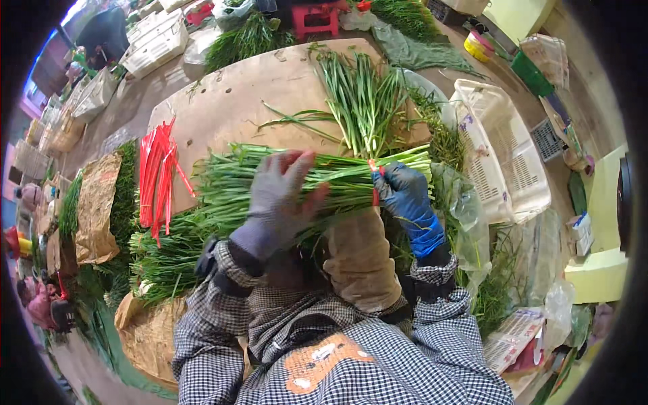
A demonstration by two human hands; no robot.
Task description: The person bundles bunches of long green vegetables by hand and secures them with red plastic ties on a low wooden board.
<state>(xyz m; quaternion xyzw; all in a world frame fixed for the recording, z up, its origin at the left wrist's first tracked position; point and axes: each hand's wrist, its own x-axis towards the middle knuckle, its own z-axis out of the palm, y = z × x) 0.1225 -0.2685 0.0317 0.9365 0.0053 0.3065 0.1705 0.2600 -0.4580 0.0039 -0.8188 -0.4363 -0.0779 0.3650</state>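
From here I see the bundle (pixel 343 177) across the near edge of the surface (pixel 236 101), the right hand (pixel 403 192) pinching its tie (pixel 375 197), the left hand (pixel 280 192) splayed over the leaves (pixel 219 181), contact too blurred to confirm; I'd expect it light, bendy, easily bruised, best held by the firmer pale stalks (pixel 419 159).

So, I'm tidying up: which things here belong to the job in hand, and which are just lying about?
Part of the job: green bundle, red strips, more stalks, board.
Apparently just lying about: white crate, red stool, yellow tub.
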